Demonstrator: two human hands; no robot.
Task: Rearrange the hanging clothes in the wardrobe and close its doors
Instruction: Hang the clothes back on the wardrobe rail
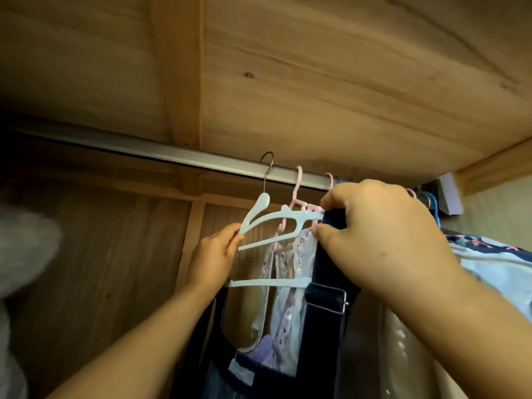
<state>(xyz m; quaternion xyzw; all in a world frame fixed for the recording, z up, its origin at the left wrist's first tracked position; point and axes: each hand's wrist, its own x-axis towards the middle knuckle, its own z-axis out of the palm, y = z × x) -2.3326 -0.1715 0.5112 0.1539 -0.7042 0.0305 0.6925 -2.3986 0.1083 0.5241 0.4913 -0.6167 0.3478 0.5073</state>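
Wardrobe ceiling [316, 82] is showing matt, grainy wood. Just below it, the rail [161, 152] is reading smooth brushed metal; the hanger [276, 220] under the rail is looking smooth pale plastic with a metal hook.

pale wooden ceiling panel [316, 82], dim wooden back wall [100, 269]

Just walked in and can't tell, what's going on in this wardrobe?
A person is fixing a dark strap garment on a pale blue hanger that hangs from the rail. The left hand pinches the hanger's left end; the right hand grips the strap at its right end. Pink hangers with light clothes hang just behind.
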